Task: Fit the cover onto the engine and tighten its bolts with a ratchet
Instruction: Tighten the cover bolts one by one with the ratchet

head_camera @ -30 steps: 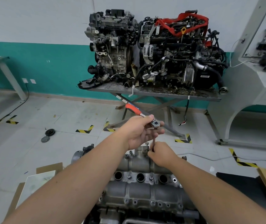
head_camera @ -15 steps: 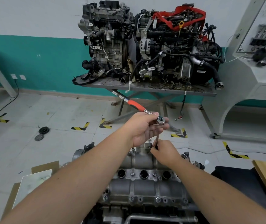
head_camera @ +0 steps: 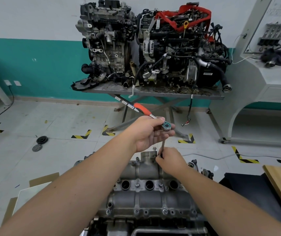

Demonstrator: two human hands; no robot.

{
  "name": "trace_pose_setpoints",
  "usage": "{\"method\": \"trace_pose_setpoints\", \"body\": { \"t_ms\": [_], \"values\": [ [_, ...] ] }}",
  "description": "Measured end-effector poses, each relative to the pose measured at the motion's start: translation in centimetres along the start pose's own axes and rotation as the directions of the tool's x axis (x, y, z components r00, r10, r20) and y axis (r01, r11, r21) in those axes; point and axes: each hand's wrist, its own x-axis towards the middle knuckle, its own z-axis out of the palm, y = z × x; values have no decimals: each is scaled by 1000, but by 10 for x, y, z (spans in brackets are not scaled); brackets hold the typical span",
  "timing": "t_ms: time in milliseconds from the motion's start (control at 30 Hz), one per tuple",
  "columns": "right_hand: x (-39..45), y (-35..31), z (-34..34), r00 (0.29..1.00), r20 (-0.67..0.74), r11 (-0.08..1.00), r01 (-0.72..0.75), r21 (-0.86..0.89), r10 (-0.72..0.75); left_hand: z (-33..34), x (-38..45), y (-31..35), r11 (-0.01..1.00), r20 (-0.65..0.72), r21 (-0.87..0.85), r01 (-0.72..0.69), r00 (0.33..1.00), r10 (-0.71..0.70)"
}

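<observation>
Left hand (head_camera: 147,133) grips ratchet (head_camera: 166,126) at its head; right hand (head_camera: 169,161) pinches the extension (head_camera: 163,147) low, over cover (head_camera: 146,193). Steel tool: rigid, probably slick; the red handle gives leverage.

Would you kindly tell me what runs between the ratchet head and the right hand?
In the head view, a thin extension bar runs from the ratchet head to the right hand.

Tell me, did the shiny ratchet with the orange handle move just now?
No, hardly. The orange-handled metal ratchet still sits above the far end of the grey metal engine cover, handle pointing away to the left, gripped by the left hand.
</observation>
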Motion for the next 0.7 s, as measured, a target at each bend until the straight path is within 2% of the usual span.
{"method": "trace_pose_setpoints", "body": {
  "t_ms": [133, 233, 333, 400, 700],
  "values": [
    [10, -29, -22, 993, -75, 993, 95, 67, -90, 0, 0, 39, 988, 70, -130, -79, 994, 89],
    [17, -36, -53, 995, -89, 997, 56, 61, -50, 11, -4, 63, 996, 115, -16, -82, 990, 84],
    [11, -30, -60, 999, -1, 999, 36, 2, -36, 17, -13, 53, 998, 112, 4, -67, 992, 66],
    [4, -30, -49, 997, 65, 998, 48, 31, -50, 13, -17, 40, 998, 82, -35, -59, 995, 62],
    [5, -60, -28, 979, 187, 996, 77, 55, -86, -27, -32, 31, 982, 75, -170, -86, 992, 100]
  ]
}}
